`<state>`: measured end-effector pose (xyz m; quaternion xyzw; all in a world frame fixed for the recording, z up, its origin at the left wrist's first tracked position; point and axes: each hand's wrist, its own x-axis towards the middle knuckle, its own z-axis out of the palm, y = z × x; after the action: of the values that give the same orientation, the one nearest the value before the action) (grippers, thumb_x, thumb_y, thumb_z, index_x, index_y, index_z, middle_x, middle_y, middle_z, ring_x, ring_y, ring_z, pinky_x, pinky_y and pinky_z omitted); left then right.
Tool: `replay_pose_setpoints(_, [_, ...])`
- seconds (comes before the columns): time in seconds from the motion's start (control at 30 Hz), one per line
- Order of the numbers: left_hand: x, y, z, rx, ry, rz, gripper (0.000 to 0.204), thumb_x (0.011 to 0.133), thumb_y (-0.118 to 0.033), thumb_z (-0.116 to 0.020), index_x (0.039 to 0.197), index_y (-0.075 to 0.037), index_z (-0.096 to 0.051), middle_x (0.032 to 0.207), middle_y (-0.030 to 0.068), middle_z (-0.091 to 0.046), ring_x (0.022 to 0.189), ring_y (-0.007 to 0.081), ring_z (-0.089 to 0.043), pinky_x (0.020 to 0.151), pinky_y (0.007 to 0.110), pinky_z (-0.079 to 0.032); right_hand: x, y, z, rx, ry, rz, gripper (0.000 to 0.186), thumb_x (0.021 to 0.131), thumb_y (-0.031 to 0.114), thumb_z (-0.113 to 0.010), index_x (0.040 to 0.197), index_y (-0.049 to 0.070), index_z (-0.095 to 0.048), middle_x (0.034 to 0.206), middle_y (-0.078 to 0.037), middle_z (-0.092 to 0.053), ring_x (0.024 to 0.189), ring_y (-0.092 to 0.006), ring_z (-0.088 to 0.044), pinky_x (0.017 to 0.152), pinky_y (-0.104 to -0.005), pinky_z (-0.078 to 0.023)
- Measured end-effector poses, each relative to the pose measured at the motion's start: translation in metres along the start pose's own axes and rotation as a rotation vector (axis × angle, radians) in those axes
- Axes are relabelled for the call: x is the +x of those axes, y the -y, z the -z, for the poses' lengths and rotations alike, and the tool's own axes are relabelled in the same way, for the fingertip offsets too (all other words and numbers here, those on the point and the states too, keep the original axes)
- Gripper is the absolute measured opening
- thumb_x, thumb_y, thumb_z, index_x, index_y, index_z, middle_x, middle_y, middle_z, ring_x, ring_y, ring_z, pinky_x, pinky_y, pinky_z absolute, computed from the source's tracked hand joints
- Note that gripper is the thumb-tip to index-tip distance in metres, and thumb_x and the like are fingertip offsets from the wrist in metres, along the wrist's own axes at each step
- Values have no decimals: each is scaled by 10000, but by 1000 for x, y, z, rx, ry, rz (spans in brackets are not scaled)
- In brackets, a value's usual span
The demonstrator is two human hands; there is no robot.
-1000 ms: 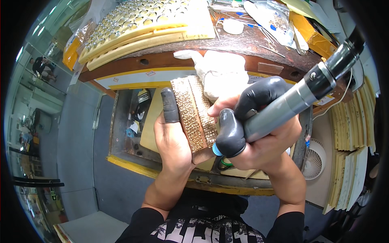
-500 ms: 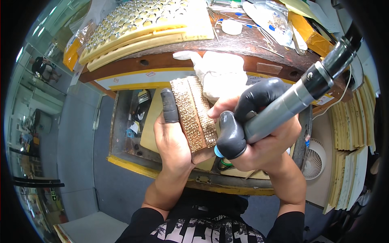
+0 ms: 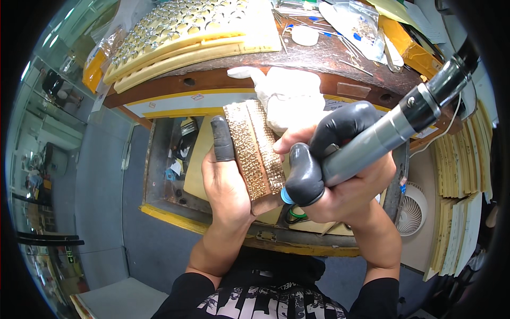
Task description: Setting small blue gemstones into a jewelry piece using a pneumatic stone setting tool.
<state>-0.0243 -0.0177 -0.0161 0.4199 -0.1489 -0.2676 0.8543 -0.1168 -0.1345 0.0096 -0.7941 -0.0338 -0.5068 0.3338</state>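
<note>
My left hand, with a black cot on one finger, holds a narrow wooden block covered with rows of small gold-coloured pieces, upright over an open drawer. My right hand, with black cots on thumb and forefinger, grips a grey rotary handpiece like a pen. The tool's blue tip rests against the lower right side of the block. A white cloth lies on the bench edge just behind the block.
A wooden workbench carries cream foam trays of small metal pieces, plastic bags and thin tools. The open drawer below holds papers and scraps. More cream trays and a small white fan stand at right.
The handpiece and my right hand have shifted very slightly against the block; otherwise both hands hold the same pose.
</note>
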Motion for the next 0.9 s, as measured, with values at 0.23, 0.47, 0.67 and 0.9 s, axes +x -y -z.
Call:
replay_pose_setpoints(0.23, [-1,0,-4,0,-28,19,525,1075,-413,-353,1042,29,-634,860,118,-706,727,172,-707,624,285,-589,2,2,-1,37,1,-18,214,703,-14,-680,865,-115,-583,751,-174,-694,686,-202,-709,626,-323,-596])
replay_pose_setpoints(0.47, [1,4,7,-53,27,15,480,1078,-379,-363,1053,22,-625,854,109,-694,682,160,-684,582,278,-566,2,1,2,54,12,-17,180,707,-23,-652,836,-123,-575,745,-187,-689,676,-213,-709,621,-328,-596])
replay_pose_setpoints(0.67, [0,2,2,-55,-7,18,474,1080,-361,-353,1052,27,-624,856,112,-695,686,168,-686,580,285,-566,2,0,0,54,-26,11,158,700,-31,-618,812,-124,-557,737,-199,-684,672,-217,-709,608,-322,-590])
replay_pose_setpoints(0.9, [0,1,0,-5,5,26,505,1075,-398,-360,1051,25,-634,867,124,-705,736,180,-706,633,294,-588,3,-1,2,39,-6,43,209,696,-24,-629,859,-131,-553,739,-196,-688,676,-223,-710,610,-321,-587])
